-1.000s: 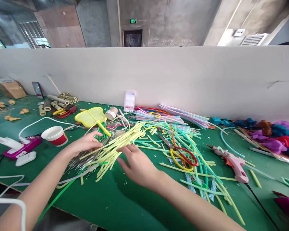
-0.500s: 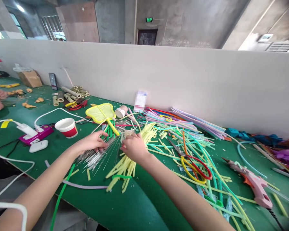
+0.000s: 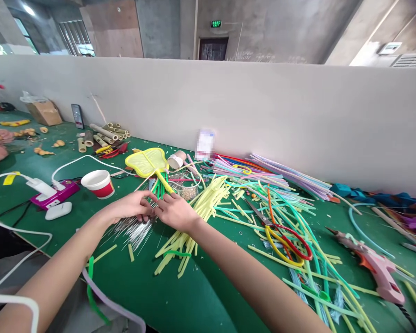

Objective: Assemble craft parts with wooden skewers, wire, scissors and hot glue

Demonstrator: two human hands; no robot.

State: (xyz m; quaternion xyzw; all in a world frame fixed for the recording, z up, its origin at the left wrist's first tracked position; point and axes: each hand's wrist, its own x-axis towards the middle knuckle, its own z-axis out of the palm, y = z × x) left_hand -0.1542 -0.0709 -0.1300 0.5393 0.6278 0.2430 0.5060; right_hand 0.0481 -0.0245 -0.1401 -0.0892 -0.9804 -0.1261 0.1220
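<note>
On the green table's (image 3: 180,300) near side, my left hand (image 3: 131,208) pinches the fanned, ungathered silver wires (image 3: 133,230) at their head, my right hand (image 3: 175,212) meeting it, grip unclear, yellow strips (image 3: 185,236) loose alongside.

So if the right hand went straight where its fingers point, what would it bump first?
Probably the left hand: the right hand points at its fingertips, almost touching, over the silver wires.

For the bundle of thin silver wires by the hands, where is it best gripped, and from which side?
Probably at the gathered end, where the left hand and right hand meet over the thin silver wires. There the strands lie close together; toward the near edge of the table they fan apart. Come from above, pinching across them.
</note>
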